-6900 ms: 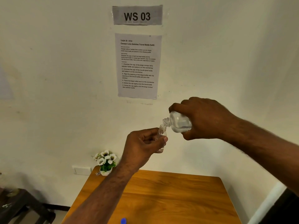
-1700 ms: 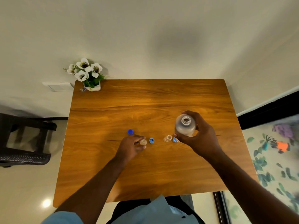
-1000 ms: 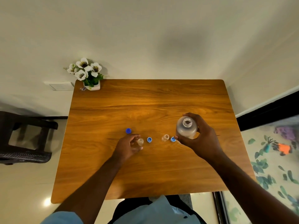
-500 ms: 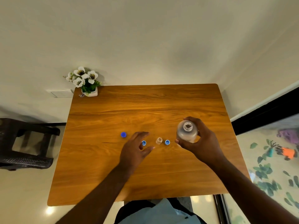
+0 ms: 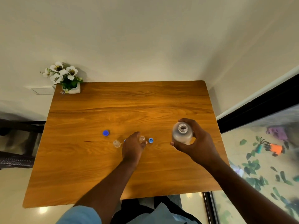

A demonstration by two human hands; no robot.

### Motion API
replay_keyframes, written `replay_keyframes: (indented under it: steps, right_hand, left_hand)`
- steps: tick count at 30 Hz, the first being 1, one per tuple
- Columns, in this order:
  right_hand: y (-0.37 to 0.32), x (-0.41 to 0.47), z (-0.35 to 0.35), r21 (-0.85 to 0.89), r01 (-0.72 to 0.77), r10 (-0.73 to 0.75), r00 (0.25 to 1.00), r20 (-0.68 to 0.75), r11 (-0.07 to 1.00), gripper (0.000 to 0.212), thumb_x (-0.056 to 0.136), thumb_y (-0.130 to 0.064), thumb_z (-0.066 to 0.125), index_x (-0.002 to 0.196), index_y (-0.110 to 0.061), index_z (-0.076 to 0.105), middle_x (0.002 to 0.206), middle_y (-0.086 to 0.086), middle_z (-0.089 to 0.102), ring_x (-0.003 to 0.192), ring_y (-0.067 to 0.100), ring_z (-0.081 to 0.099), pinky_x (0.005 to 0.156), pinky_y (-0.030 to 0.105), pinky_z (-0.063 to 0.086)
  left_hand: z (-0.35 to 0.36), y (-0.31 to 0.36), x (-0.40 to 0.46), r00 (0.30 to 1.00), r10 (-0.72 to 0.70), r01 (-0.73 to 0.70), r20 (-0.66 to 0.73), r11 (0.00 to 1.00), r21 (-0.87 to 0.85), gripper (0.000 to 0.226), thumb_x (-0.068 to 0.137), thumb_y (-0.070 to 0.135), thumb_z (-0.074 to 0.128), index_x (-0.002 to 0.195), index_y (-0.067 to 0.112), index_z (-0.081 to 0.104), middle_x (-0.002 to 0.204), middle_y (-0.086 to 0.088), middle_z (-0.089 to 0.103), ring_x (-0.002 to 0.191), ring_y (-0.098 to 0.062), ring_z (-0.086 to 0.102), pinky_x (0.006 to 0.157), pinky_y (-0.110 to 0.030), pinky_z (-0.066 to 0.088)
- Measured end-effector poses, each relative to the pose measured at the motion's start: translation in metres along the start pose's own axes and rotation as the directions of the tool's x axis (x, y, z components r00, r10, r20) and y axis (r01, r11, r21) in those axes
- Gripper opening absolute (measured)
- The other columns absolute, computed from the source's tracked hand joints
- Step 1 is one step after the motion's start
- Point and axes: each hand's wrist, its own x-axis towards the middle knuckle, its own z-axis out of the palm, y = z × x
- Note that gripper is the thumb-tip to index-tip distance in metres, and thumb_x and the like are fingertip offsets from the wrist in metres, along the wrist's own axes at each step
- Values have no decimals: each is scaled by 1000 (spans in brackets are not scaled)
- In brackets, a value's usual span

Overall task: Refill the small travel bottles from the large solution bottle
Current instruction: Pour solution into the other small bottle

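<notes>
My right hand (image 5: 196, 146) grips the large frosted solution bottle (image 5: 182, 134) upright just above the wooden table (image 5: 113, 175), its neck uncapped. My left hand (image 5: 133, 147) reaches to a small clear travel bottle (image 5: 142, 138) at mid table, with forefinger and thumb curled round it. A second small travel bottle (image 5: 116, 143) stands uncapped and free to the left of that hand. A small blue cap (image 5: 150, 140) lies to the right of the held bottle. Another small blue cap (image 5: 124, 140) peeks out from under my left hand. A larger blue cap (image 5: 106, 133) lies farther left.
A white pot of white flowers (image 5: 71, 88) stands at the table's far left corner against the wall. A dark chair (image 5: 14, 156) is off the table's left side. A patterned floor mat (image 5: 267, 159) lies to the right.
My left hand set one small bottle down on the table, let it go, and moved right to the other small bottle. The right hand kept the large bottle upright.
</notes>
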Motion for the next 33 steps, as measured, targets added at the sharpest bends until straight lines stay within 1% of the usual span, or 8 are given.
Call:
replay_keyframes:
  steps: [6,12,16,21,24,26,30,33]
  right_hand:
    - [6,4,-12,3,-9,9,999,31,1000,74,65,-46,88,129,-36,51,117,-22,62,109,5,61,85,17,52]
    - [-8,15,-18,11,12,-12,1000,16,1000,79,64,-57,81,131,-32,46,118,-18,61,107,3,60,81,20,55]
    - [-32,27,-22,45,46,-46,999,-1,998,82,60,-61,77,129,-32,43,118,-15,61,105,2,60,75,18,54]
    - [-80,42,-34,79,175,-172,984,-45,981,70,62,-58,79,123,-47,45,116,-28,59,107,-11,56,79,6,48]
    - [-114,53,-45,73,263,-257,964,-72,962,63,65,-57,80,118,-54,45,114,-30,60,105,-6,60,81,9,50]
    - [-137,61,-54,51,308,-303,949,-91,950,63,70,-46,83,119,-52,43,115,-30,58,103,-5,61,80,6,49]
    - [-188,73,-77,-28,426,-426,894,-138,904,67,70,-30,88,113,-51,43,111,-33,53,100,-8,59,76,2,46]
    - [-223,76,-94,-117,507,-519,845,-128,854,70,65,-36,90,118,-47,45,110,-28,57,100,-5,61,75,6,50]
  left_hand:
    - [0,6,3,996,38,-42,-77,998,-51,35,81,32,80,112,18,73,107,-5,77,97,-23,71,78,-28,55]
    - [-42,37,-8,979,166,-199,-121,913,-356,33,76,23,86,108,25,76,94,12,75,68,-7,64,58,-17,48]
    - [-89,67,-10,942,291,-335,-165,818,-468,37,76,21,86,110,30,76,100,13,73,86,-4,61,63,-22,50]
    - [-164,112,-22,891,390,-448,-232,680,-580,43,75,16,87,115,24,74,107,5,72,100,-9,68,75,-21,59]
    - [-205,135,-30,869,403,-491,-289,622,-610,42,67,22,92,106,18,75,95,-4,76,92,-26,72,78,-38,64]
    - [-231,150,-37,850,417,-522,-321,598,-608,39,66,20,93,100,14,75,92,-5,77,86,-24,75,79,-44,64]
    - [-279,175,-57,779,487,-625,-394,559,-545,36,65,22,92,97,14,78,92,-3,77,85,-22,75,77,-45,64]
    - [-308,190,-73,739,525,-671,-423,515,-534,34,66,24,90,96,13,79,90,0,76,82,-22,74,66,-39,64]
